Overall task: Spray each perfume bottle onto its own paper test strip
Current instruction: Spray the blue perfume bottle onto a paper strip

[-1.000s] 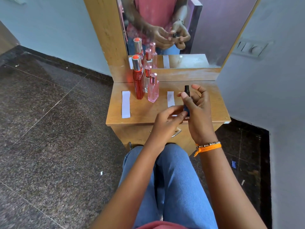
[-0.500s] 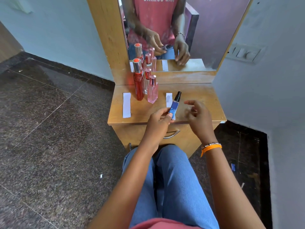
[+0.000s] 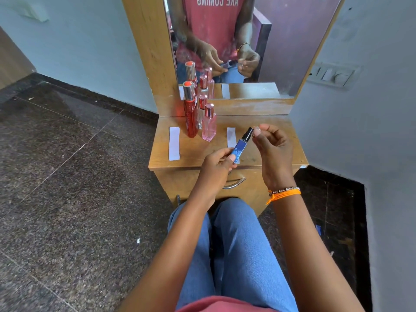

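Observation:
My left hand [image 3: 219, 159] grips the lower end of a small blue perfume bottle [image 3: 240, 147], which is tilted up to the right over the wooden dresser top [image 3: 193, 152]. My right hand [image 3: 272, 147] has curled fingers, with thumb and forefinger tips pinching the bottle's black top [image 3: 249, 131]. One white paper strip [image 3: 231, 137] lies just behind the blue bottle; a second strip [image 3: 174, 143] lies at the left. A tall red bottle [image 3: 190, 117], a pink bottle [image 3: 209, 126] and a clear bottle [image 3: 202, 109] behind them stand upright between the strips.
A mirror [image 3: 281, 41] rises at the back of the dresser and reflects the hands and bottles. A drawer handle [image 3: 235, 183] sits under the front edge. My knees in blue jeans [image 3: 236, 244] are close to the dresser. A wall with a switch plate [image 3: 333, 74] is at the right.
The blue bottle passed from both hands into my left hand alone. My right hand drew away over the table, then came back up to the bottle's black top.

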The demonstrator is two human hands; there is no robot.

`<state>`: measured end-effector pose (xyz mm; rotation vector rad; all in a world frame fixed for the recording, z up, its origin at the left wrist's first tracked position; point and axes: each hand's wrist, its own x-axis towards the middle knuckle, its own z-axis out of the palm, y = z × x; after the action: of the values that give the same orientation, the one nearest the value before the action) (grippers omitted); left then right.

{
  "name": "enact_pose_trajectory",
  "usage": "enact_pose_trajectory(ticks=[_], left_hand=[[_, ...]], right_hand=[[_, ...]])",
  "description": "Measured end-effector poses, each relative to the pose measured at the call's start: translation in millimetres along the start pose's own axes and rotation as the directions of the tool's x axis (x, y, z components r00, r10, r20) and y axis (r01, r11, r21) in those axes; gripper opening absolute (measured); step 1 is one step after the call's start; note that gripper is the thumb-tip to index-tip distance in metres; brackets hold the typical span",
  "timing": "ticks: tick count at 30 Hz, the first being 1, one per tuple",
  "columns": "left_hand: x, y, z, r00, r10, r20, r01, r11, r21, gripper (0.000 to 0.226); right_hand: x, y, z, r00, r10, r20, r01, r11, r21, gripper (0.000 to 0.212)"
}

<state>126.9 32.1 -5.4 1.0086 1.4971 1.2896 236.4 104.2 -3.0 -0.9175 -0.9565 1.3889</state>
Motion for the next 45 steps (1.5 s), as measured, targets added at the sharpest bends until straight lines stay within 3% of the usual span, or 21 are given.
enact_pose_trajectory(ticks=[4, 10, 16, 23, 37, 45], left_hand=[[-0.1, -1.3, -1.1, 1.000, -0.009, 0.008, 0.009, 1.000, 0.022, 0.025], [0.0, -2.5, 1.3, 0.999, -0.029, -0.023, 0.029, 0.999, -0.018, 0.026], [0.0, -3.9, 3.2, 0.997, -0.019, -0.081, 0.008, 0.991, -0.135, 0.025], [-3.2, -6.5, 3.6, 0.993, -0.003, -0.116, -0.015, 0.987, -0.158, 0.024], [-3.9, -7.9, 3.7, 0.995, -0.006, -0.097, -0.012, 0.983, -0.181, 0.022], [-0.1, -9.7, 0.2, 0.993, 0.022, -0.112, -0.036, 0.992, -0.120, 0.030]], right_hand=[[-1.5, -0.5, 1.1, 0.999, -0.019, -0.041, 0.022, 0.996, 0.086, 0.014], [-7.1, 0.1, 4.6, 0.988, 0.018, 0.153, -0.011, 0.999, -0.046, 0.016], [-15.8, 3.1, 3.8, 0.949, 0.078, 0.306, -0.001, 0.970, -0.241, 0.053], [-23.6, 2.3, 11.9, 0.967, -0.046, 0.251, 0.116, 0.955, -0.274, 0.054], [-22.9, 2.8, 11.0, 0.969, -0.045, 0.244, 0.113, 0.956, -0.271, 0.050], [-16.0, 3.8, 3.6, 0.935, -0.038, 0.353, 0.176, 0.913, -0.367, 0.070]])
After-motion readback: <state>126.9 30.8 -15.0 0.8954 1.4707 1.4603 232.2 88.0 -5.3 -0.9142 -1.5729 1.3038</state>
